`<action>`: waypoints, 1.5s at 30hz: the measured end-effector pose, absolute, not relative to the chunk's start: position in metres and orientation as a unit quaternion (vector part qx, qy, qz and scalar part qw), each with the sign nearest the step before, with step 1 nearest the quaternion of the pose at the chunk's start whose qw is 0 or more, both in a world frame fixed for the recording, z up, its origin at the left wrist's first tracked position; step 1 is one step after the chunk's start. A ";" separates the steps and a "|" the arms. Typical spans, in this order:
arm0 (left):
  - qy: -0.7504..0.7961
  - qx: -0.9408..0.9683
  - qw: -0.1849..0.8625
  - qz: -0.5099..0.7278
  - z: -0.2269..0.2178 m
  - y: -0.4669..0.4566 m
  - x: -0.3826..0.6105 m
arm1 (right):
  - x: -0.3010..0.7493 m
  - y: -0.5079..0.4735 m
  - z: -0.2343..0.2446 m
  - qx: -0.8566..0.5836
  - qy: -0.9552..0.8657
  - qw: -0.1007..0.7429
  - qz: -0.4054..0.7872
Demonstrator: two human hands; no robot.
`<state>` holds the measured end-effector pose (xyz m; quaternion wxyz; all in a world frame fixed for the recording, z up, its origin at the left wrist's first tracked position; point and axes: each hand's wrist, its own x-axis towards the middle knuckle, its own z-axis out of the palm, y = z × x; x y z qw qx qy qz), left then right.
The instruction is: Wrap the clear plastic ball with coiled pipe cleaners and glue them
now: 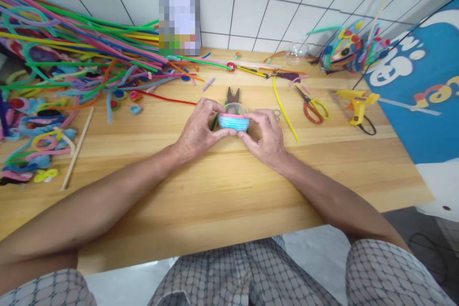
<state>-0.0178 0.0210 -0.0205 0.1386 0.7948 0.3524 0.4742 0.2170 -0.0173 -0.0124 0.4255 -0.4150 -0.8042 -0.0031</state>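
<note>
Between both hands is a small clear plastic dome (234, 123), its lower part wrapped in light blue fuzzy pipe cleaner with a pink row above. My left hand (201, 126) grips it from the left, thumb underneath and fingers at the upper edge. On the other side my right hand (263, 135) pinches it the same way, the two thumb tips close together at the bottom. Just behind the dome lie pliers (233, 95) with dark jaws pointing away; their handles are mostly hidden. A small scissor handle (277, 114) shows beside my right hand.
Pipe cleaners (107, 38) in many colours pile up at the left, near a wooden stick (78, 149). To the right lie scissors (312, 105), a yellow glue gun (358, 105) with a cord, and a yellow pipe cleaner (284, 110). Colourful fish-like crafts (346, 50) stand by the tiled wall.
</note>
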 end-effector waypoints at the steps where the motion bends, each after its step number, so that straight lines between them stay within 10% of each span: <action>1: 0.352 0.795 0.139 0.474 -0.021 0.022 -0.018 | 0.217 -0.017 -0.013 -0.417 -0.804 0.424 0.000; 45: 0.334 0.824 0.143 0.435 -0.006 0.014 -0.019 | 0.220 -0.017 -0.002 -0.423 -0.788 0.422 0.145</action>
